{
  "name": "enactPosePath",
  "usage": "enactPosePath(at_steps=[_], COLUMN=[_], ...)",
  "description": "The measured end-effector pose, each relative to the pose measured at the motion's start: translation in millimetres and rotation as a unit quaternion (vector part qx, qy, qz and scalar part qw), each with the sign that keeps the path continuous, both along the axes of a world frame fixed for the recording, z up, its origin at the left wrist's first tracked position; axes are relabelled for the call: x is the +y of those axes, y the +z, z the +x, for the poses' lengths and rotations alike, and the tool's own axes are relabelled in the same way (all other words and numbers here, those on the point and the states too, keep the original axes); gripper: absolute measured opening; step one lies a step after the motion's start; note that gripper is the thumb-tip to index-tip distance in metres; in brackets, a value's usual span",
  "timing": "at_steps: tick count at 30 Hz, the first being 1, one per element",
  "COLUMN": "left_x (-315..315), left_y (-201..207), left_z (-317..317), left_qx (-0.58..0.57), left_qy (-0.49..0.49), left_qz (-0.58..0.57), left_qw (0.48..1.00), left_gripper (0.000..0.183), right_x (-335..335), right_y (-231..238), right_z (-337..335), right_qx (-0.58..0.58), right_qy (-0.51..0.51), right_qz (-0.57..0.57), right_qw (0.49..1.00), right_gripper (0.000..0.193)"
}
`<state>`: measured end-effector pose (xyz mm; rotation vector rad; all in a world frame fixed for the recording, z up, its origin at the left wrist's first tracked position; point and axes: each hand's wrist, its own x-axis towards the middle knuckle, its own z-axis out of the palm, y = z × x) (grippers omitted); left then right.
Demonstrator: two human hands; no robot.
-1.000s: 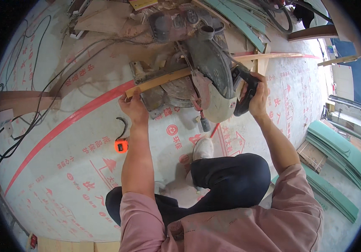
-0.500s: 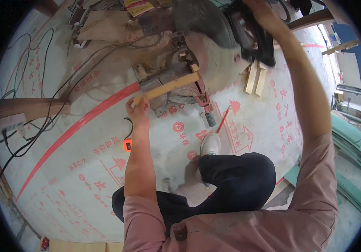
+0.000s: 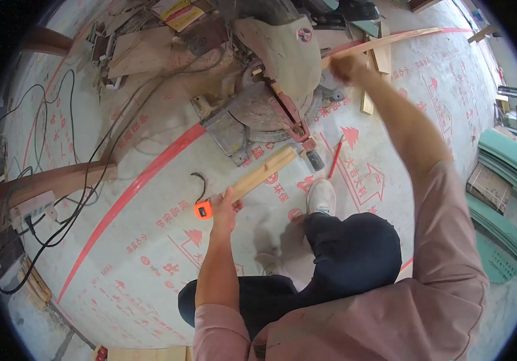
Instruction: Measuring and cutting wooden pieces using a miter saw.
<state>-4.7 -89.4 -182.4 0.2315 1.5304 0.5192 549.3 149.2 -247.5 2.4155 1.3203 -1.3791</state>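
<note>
My left hand [image 3: 227, 207] is closed round the near end of a short, pale wooden strip [image 3: 264, 171], held low in front of the saw. A line runs along the strip; I cannot tell whether it is one piece or two. Ahead stands a dusty miter saw [image 3: 276, 114] with a pale blade guard [image 3: 285, 57]. My right hand [image 3: 350, 69] is right of the saw, over the near end of a long wooden strip [image 3: 397, 40]. Motion blurs its fingers, so its grip does not show. By my left hand lies an orange tape measure [image 3: 203, 209].
A red pencil [image 3: 336, 157] lies right of the saw. Dark cables [image 3: 99, 153] run across the left side to a power strip [image 3: 35, 207]. Scrap boards [image 3: 141, 54] are heaped behind the saw on the left. Green sheets [image 3: 505, 225] lie stacked at the right.
My right hand has left the saw handle and come down to the long strip. The saw head has risen. My left hand has drawn the short strip off the saw, toward me.
</note>
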Motion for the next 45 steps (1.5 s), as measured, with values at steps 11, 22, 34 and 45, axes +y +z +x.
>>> enactPosePath(at_steps=[11, 22, 34, 45], left_x=[-6, -3, 48, 111], left_y=[8, 4, 72, 65], left_z=[16, -6, -10, 57], left_qx=[0.072, 0.16, 0.09, 0.377], left_qy=[-0.1, -0.203, -0.304, -0.31], left_qz=[0.065, 0.076, 0.144, 0.569], left_qw=[0.99, 0.963, 0.937, 0.662], left_gripper=[0.032, 0.029, 0.028, 0.038], right_x=[-69, -98, -168, -203], right_y=[109, 83, 137, 130], right_z=[-164, -203, -295, -223], right_qx=[0.421, 0.435, 0.316, 0.31], right_qy=[-0.565, -0.527, -0.107, -0.378], right_qz=[0.147, 0.132, 0.127, 0.207], right_qw=[0.694, 0.718, 0.934, 0.848], right_gripper=[0.023, 0.01, 0.017, 0.015])
